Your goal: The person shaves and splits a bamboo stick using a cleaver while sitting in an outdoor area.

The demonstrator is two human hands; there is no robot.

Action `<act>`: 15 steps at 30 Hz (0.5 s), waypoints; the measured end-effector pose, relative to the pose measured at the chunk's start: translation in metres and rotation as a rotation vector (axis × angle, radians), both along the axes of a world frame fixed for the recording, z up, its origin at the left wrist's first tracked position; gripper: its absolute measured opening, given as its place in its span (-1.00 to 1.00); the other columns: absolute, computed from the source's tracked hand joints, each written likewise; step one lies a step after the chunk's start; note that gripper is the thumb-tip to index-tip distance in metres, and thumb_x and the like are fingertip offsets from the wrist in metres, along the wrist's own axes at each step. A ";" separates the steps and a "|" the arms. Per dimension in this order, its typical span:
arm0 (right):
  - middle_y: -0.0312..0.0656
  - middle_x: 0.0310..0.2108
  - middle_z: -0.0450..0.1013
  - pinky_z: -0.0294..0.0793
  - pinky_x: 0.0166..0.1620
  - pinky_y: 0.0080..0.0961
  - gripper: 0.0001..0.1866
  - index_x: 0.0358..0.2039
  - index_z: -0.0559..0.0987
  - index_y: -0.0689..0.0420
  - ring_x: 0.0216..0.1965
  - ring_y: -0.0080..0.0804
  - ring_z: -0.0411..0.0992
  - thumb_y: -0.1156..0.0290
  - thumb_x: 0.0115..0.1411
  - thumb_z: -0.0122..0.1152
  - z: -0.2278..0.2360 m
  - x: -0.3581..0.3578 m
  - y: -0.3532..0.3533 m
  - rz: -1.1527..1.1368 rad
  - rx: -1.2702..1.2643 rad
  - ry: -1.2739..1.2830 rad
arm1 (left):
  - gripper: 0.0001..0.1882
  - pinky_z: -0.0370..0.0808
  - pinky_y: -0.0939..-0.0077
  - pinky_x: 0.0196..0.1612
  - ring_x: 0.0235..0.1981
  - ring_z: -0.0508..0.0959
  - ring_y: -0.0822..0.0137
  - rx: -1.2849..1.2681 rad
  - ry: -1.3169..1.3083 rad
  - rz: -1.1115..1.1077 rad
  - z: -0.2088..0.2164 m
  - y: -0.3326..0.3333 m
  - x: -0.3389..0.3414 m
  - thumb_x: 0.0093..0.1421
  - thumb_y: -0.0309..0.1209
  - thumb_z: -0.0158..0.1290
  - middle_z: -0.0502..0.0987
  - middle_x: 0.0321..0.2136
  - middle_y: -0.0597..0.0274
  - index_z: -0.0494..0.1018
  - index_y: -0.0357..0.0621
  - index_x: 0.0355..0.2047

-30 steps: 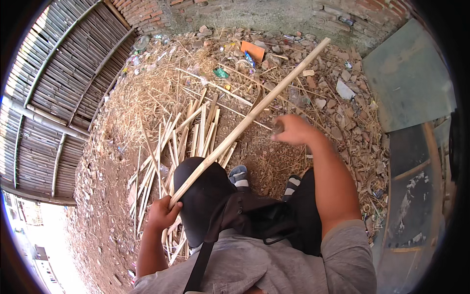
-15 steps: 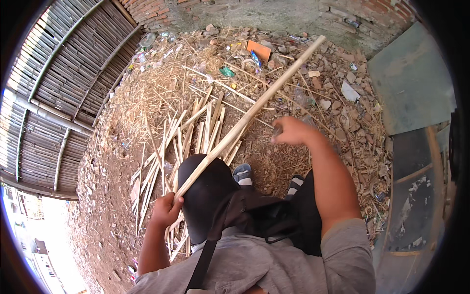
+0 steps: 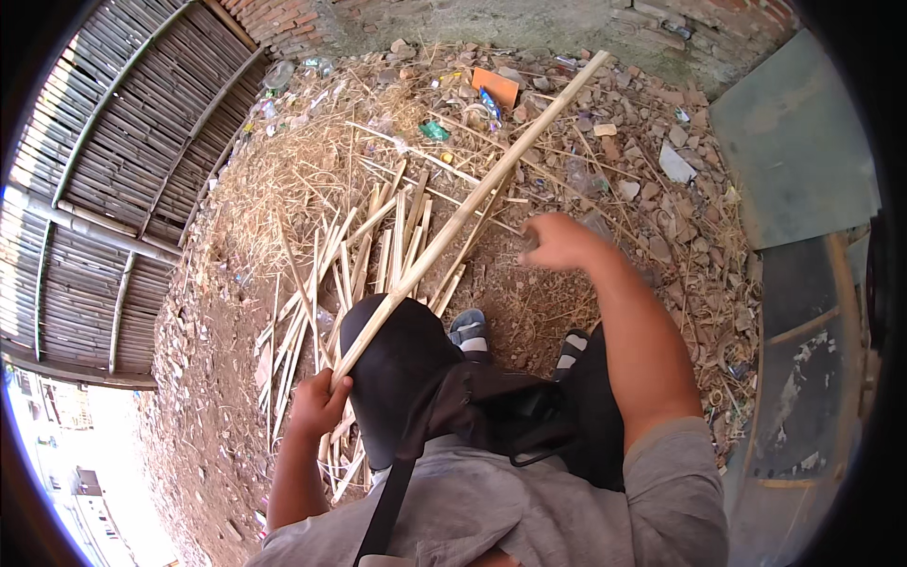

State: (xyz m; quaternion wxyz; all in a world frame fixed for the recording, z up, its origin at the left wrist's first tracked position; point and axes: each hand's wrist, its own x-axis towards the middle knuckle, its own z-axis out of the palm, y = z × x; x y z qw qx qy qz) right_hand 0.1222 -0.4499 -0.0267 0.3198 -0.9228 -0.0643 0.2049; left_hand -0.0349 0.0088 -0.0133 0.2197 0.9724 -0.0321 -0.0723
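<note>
My left hand (image 3: 318,404) is closed round the lower end of a long, pale bamboo pole (image 3: 444,238). The pole slants up and away to the right, lying across my left knee (image 3: 392,364). To the right of the pole, apart from it, my right hand (image 3: 559,243) is held in the air with its fingers curled. Something small and dark shows at those fingers, but its kind is hidden. Below and left of the pole, a heap of split bamboo strips (image 3: 385,260) lies on the ground.
Straw (image 3: 274,189), rubble (image 3: 680,227) and litter cover the ground. An orange flat piece (image 3: 495,87) lies near the brick wall (image 3: 529,26). A bamboo slat fence (image 3: 104,180) stands at left; a grey-green sheet (image 3: 794,142) and a dark panel (image 3: 798,378) stand at right.
The pole's far end has shifted slightly left and up in the view. My right hand has moved a little upward, still curled. The left hand keeps its hold.
</note>
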 end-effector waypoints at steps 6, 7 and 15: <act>0.07 -0.08 0.58 0.53 -0.04 -0.19 -0.37 0.10 0.53 0.26 -0.13 -0.10 0.59 0.22 0.04 0.40 -0.014 0.002 -0.031 -0.392 0.091 -0.052 | -0.52 0.34 0.02 -0.52 -0.60 0.47 -0.22 0.061 -0.029 -0.023 0.001 0.002 0.004 0.28 -0.10 0.11 0.41 -0.69 -0.15 0.32 -0.24 -0.59; 0.07 -0.10 0.58 0.53 -0.05 -0.19 -0.41 0.06 0.56 0.24 -0.14 -0.09 0.59 0.22 0.04 0.39 -0.018 -0.004 -0.022 -0.287 0.026 -0.160 | -0.52 0.33 0.00 -0.52 -0.60 0.46 -0.22 0.072 -0.025 -0.025 0.002 0.000 0.003 0.29 -0.12 0.10 0.40 -0.70 -0.14 0.31 -0.24 -0.59; 0.04 -0.20 0.60 0.55 -0.12 -0.19 -0.51 -0.05 0.60 0.20 -0.21 -0.12 0.60 0.20 0.03 0.38 -0.007 -0.011 0.007 0.167 -0.003 -0.039 | -0.51 0.33 -0.02 -0.53 -0.61 0.46 -0.24 0.053 0.022 -0.022 0.004 0.002 -0.005 0.31 -0.11 0.07 0.41 -0.70 -0.15 0.29 -0.25 -0.59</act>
